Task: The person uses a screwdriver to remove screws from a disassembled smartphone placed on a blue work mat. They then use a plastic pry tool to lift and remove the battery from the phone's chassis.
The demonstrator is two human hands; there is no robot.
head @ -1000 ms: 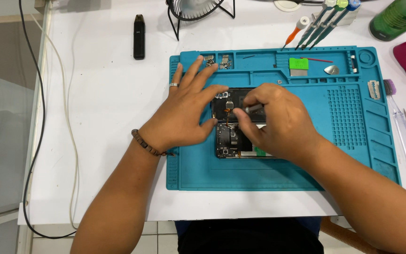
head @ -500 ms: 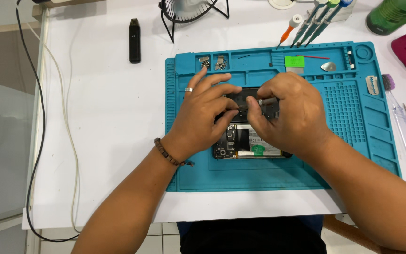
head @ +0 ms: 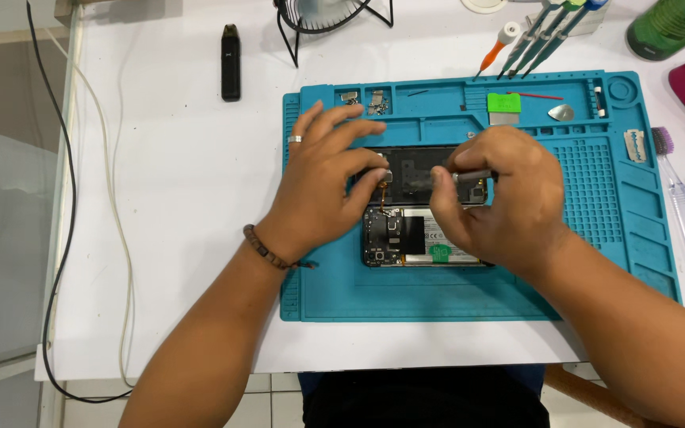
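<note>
White tabletop carries a blue silicone work mat (head: 342,293), and everything is placed from that mat. Off its left edge run a black cable (head: 63,238) and a white cable (head: 120,238); just beyond its upper left corner lies a small black stick-shaped device (head: 231,62).

On the mat's middle lies the opened phone (head: 406,238), back cover off, showing a dark circuit board at its left end, a battery with a green tab beside it, and a black panel along the far side.

The left hand (head: 319,190), with a ring and a beaded bracelet, presses down on the phone's left end, fingers spread and fingertips on the upper board. The right hand (head: 497,202) is closed around a slim metal tool (head: 469,176), its tip at the far side of the phone. By my judgement an inner part is being worked loose; that calls for steady pressure and a small, careful lever.

Past the mat's top right stand several screwdrivers (head: 533,36).
</note>
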